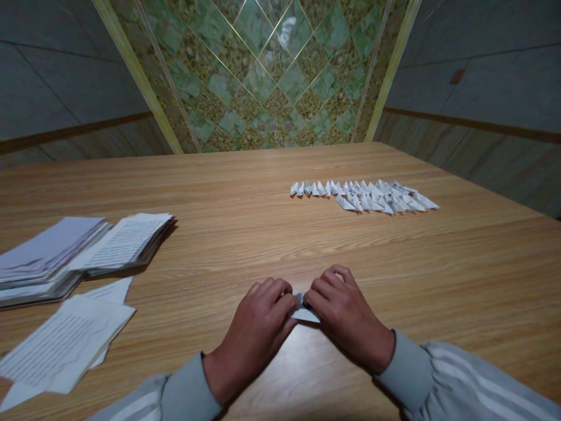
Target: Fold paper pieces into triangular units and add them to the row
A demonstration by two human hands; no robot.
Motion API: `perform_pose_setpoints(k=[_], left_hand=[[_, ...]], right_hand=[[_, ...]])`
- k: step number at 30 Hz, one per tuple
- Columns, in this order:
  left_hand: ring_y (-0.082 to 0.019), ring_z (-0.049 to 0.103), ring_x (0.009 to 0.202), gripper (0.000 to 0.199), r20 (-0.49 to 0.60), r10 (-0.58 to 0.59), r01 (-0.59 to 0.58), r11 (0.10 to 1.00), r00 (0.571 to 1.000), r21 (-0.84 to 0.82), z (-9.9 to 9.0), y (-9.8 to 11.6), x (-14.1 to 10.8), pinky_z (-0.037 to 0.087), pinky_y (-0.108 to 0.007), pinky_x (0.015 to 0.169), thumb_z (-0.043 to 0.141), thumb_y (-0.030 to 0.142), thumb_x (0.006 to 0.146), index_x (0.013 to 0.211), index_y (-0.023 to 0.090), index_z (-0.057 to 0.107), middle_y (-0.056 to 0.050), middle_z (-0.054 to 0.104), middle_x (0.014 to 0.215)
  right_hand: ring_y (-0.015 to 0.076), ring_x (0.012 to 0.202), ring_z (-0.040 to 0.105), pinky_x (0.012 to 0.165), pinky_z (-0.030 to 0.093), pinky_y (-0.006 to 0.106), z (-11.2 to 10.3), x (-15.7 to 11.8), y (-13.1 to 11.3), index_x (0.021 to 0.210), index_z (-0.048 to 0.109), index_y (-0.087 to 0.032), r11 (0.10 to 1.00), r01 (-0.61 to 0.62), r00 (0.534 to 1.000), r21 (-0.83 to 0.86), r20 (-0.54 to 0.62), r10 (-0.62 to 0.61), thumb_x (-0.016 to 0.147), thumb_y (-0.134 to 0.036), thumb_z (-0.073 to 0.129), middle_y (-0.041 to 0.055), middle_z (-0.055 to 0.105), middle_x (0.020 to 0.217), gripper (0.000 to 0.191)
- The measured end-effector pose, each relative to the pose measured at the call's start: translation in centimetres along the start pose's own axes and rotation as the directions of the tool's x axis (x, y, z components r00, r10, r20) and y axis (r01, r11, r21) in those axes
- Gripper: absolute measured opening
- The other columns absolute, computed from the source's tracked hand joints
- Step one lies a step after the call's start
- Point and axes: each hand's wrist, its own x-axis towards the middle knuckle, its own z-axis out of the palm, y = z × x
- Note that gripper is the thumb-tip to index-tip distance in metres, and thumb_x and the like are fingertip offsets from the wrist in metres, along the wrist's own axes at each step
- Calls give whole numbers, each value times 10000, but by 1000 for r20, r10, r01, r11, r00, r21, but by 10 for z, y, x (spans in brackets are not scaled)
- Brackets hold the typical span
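Between my two hands, just above the wooden table, is a small piece of folded paper [305, 315], white with a darker grey part at its top. My left hand [268, 310] pinches its left side, thumb and curled fingers pressed together. On the right side, my right hand [339, 304] grips it the same way, with the fingers bent over the far edge. Much of the paper is hidden by my fingers, so its full shape does not show.
Rows of small folded paper pieces [372, 196] stand at the far right of the wooden table [228, 234]. An open stack of bound papers [48, 245] lies at the left. Nearer me are loose printed sheets [65, 339]. A tiled wall [272, 76] rises behind the table.
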Motion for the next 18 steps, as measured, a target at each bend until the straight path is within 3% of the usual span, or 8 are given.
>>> perform_pose_setpoints(k=[4, 11, 18], left_hand=[[-234, 558, 811, 59, 83, -6, -2, 995, 997, 102, -1, 2, -1, 398, -358, 683, 572, 174, 951, 904, 191, 604, -51, 650, 894], [-236, 535, 798, 109, 118, -4, -8, 995, 993, 102, -3, 7, -4, 377, -362, 670, 605, 266, 959, 875, 197, 614, -52, 643, 898], [-224, 547, 820, 185, 109, -133, 138, 990, 985, -41, -3, 0, -6, 421, -349, 702, 552, 286, 991, 856, 191, 635, -48, 620, 856]], right_hand=[[208, 820, 496, 884, 322, 384, -2, 1, 0, 814, 622, -198, 999, 34, 998, -13, 45, -34, 978, -213, 594, 19, 623, 771, 167], [201, 811, 490, 923, 315, 403, -6, 0, 0, 808, 627, -187, 998, 66, 994, 4, 90, -66, 976, -193, 585, 22, 625, 775, 173], [195, 885, 542, 849, 332, 358, -12, -1, 10, 971, 704, -236, 938, -136, 969, 317, 239, 60, 956, -243, 641, 9, 664, 840, 65]])
